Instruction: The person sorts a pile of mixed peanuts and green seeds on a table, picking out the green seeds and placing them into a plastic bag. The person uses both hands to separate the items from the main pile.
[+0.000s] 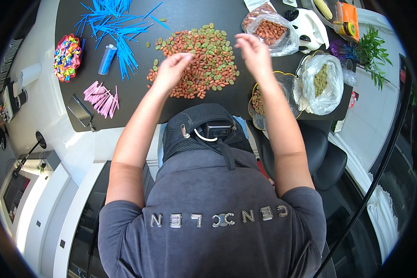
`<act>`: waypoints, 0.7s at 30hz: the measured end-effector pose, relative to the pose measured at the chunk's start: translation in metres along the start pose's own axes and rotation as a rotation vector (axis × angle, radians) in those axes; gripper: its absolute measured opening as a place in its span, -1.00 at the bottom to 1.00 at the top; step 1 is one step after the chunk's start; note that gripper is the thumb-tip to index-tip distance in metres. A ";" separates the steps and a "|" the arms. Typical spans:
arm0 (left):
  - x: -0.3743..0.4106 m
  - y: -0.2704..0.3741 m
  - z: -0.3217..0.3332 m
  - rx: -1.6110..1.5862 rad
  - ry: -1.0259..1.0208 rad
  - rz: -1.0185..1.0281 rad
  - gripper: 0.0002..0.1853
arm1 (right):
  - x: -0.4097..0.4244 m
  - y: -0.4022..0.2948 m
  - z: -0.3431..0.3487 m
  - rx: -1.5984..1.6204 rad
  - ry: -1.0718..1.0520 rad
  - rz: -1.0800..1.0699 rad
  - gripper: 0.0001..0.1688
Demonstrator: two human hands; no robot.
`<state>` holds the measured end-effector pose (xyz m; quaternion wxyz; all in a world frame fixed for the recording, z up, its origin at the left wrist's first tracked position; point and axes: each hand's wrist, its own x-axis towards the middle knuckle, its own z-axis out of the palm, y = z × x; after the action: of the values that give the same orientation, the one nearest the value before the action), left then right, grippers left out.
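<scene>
A spread of red-skinned peanuts (193, 88) mixed with flat green beans (210, 41) lies on the dark table before me. Over its left part is my left hand (173, 69), thumb and forefinger close together; whether a bean or peanut is pinched there cannot be made out. My right hand (253, 50) hovers at the right edge of the spread, fingers loosely apart and slightly blurred, with nothing visible in them. Beneath my right forearm, partly hidden, is a clear gold-rimmed dish (287, 77) with peanuts and beans (257, 102) in one part.
Behind my right hand stands a plastic bag of peanuts (271, 31), beside a white mask (307, 31). A bag of green beans (325, 80) sits at right, near a plant (371, 55). Left are blue sticks (125, 52), pink sticks (102, 99), a colourful bowl (67, 57) and a phone (80, 110).
</scene>
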<state>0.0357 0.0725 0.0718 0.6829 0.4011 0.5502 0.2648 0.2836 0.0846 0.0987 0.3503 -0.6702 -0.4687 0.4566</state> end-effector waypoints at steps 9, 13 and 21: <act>0.025 -0.048 -0.075 0.467 0.459 0.063 -0.73 | 0.040 0.016 -0.070 -0.877 0.229 0.030 -0.71; 0.027 -0.044 -0.073 0.709 0.458 0.103 -0.68 | 0.040 0.014 -0.075 -0.982 0.221 0.044 -0.70; 0.032 -0.038 -0.060 0.958 0.437 0.186 -0.75 | 0.032 0.009 -0.072 -0.947 0.264 0.014 -0.72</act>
<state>-0.0169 0.0930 0.0179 0.2664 0.6504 0.7010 0.1206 0.3590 0.1090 0.1064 0.0603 -0.8111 -0.5719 0.1068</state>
